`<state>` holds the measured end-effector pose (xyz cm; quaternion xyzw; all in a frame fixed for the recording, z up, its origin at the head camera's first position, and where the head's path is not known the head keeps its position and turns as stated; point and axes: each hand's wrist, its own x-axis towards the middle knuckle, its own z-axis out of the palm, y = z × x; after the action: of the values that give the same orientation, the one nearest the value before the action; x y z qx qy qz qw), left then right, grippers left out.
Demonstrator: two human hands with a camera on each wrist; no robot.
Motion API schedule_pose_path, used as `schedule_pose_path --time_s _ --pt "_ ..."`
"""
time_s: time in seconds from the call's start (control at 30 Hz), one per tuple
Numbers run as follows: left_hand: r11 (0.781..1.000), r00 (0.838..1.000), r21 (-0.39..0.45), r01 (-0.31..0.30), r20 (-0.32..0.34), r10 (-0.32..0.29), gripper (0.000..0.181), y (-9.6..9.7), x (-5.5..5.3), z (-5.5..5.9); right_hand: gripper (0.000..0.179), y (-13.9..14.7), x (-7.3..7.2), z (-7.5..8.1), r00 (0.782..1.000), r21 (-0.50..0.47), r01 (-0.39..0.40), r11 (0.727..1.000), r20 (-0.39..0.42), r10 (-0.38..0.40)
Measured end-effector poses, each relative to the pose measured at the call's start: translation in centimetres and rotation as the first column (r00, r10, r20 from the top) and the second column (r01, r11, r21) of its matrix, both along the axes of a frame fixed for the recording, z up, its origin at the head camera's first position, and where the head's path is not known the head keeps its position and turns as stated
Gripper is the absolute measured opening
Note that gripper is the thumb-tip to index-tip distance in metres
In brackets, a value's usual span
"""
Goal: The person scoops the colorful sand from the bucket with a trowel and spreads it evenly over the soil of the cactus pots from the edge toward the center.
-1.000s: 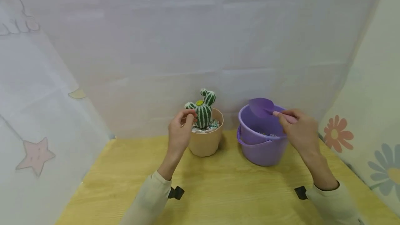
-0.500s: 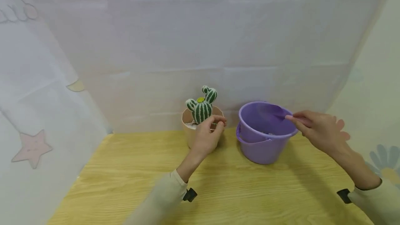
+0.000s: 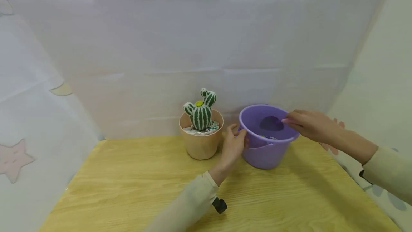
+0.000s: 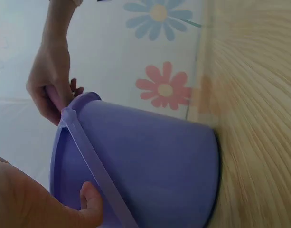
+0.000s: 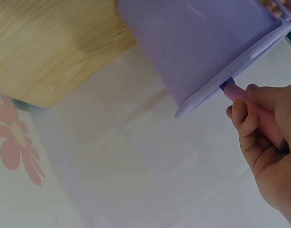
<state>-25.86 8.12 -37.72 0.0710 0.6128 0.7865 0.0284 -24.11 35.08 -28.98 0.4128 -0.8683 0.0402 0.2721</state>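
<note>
In the head view, my right hand (image 3: 310,124) grips the pink handle of a small purple garden trowel (image 3: 271,123), its blade down inside the purple bucket (image 3: 265,156). The right wrist view shows fingers and thumb wrapped round the pink handle (image 5: 264,118), just outside the bucket rim. My left hand (image 3: 232,146) is at the bucket's left rim, thumb and fingers curled by the bail handle (image 4: 95,171). Between that hand and the back wall stands a peach pot (image 3: 200,148) holding a green-and-white knitted cactus (image 3: 201,117) among small pebbles (image 3: 212,127).
Everything stands on a yellow wood-grain table (image 3: 135,178). A pale cloth backdrop (image 3: 161,46) rises behind it, with printed flowers (image 4: 165,90) on the right side. Some loose small bits (image 3: 268,137) show at the bottom of the bucket.
My left hand has moved right from beside the cactus, past the pot, to the bucket's rim. The trowel blade has gone from above the bucket down inside it.
</note>
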Motion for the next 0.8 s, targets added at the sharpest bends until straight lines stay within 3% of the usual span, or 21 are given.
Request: schedule_pose_path --time_s 0.1,0.2,0.4,0.6,0.8 --pt "0.992 0.995 0.123 -0.031 0.093 0.019 0.054 0.7 -0.4 0.4 0.007 -0.5 -1.2 0.7 0.997 0.036 -0.004 0.999 0.075 0.001" --pt "0.982 0.991 0.18 -0.055 0.129 0.032 0.053 1.1 -0.7 0.6 0.016 -0.7 -2.0 1.4 0.981 0.072 0.044 0.996 0.186 -0.057" --pt "0.97 0.996 0.239 -0.048 0.083 0.029 0.054 1.3 -1.1 0.4 0.016 -0.8 -2.8 1.9 0.914 0.116 0.185 0.976 0.344 -0.214" --pt "0.953 0.998 0.302 -0.036 0.062 0.018 0.053 1.2 -1.6 0.3 0.019 -0.7 -4.2 1.2 0.875 0.129 0.261 0.957 0.387 -0.29" --pt "0.939 0.997 0.344 -0.005 0.07 -0.021 0.052 0.9 -1.9 0.5 0.012 -0.6 -6.1 0.8 0.848 0.115 0.292 0.95 0.428 -0.312"
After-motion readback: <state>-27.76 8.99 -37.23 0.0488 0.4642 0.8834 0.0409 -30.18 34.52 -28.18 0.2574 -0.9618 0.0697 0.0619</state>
